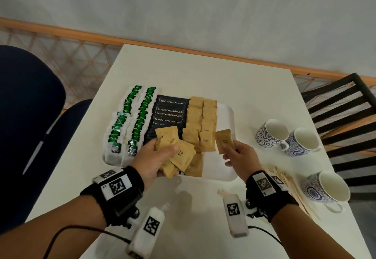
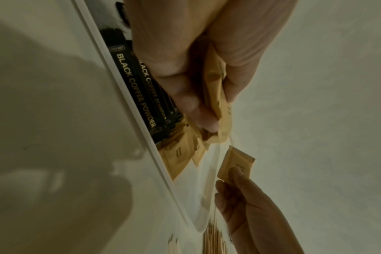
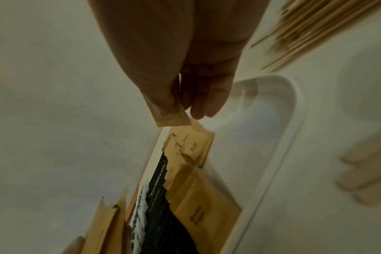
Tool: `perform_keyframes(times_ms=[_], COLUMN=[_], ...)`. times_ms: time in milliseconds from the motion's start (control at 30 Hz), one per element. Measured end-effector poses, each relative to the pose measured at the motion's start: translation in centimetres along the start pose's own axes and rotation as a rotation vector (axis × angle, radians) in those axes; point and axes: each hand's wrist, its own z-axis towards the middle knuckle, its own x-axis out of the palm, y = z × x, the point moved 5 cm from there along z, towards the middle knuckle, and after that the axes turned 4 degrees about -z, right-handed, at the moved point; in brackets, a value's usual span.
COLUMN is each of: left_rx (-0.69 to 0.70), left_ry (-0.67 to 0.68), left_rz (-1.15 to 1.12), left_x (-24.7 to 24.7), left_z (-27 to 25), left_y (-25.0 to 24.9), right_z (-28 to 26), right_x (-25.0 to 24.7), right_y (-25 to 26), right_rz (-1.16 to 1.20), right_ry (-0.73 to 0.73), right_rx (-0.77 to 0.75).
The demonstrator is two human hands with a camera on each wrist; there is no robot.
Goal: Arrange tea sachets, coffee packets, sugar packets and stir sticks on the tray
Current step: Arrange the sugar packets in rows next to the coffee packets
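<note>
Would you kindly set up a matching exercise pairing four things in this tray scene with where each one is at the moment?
Things:
1. single brown sugar packet
2. bunch of brown sugar packets
3. stir sticks
4. tea sachets

Places:
A. in rows along the left end of the tray
B. pinched in the right hand
C. on the table, right of the tray
D. gripped in the left hand

Pairs: 1-B, 2-D, 3-C, 4-A

Green tea sachets point(image 1: 130, 120), black coffee packets point(image 1: 169, 114), brown sugar packets point(image 1: 200, 122) rowed on white tray point(image 1: 225, 114); stir sticks point(image 1: 293, 189) on desk's right edge.
</note>
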Motion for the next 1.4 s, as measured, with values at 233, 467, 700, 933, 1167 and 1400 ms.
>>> perform_keyframes(times_ms=[233, 467, 700, 933, 1167, 1400], left_rx=[-0.012, -0.021, -0.034, -0.056, -0.028, -0.027], left_ry=[0.011, 0.011, 0.019, 0.037, 0.045, 0.053], left_rz=[0.001, -0.014, -0.029, 0.006, -0.023, 0.014], left_x=[0.6, 0.8, 1.0, 1.3, 2.3, 2.0], left_z=[0.8, 1.6, 2.0, 1.9, 2.0, 2.1], left_y=[-0.1, 0.0, 0.4, 0.7, 0.5, 0.6], right_z=[0.9, 2.2, 2.7, 1.7, -0.4, -0.1], right_x=[-0.3, -0.5, -1.0, -0.3, 2.5, 3.1], right_y=[0.0, -0.8, -1.1, 0.4, 3.5, 0.7], right_rz=[0.195, 0.237, 0.128, 0.275, 0.448, 0.286], right_ry=[-0.1, -0.06, -0.128, -0.073, 0.136, 0.248], right_rx=[0.022, 0.073, 0.049, 0.051, -0.075, 0.089])
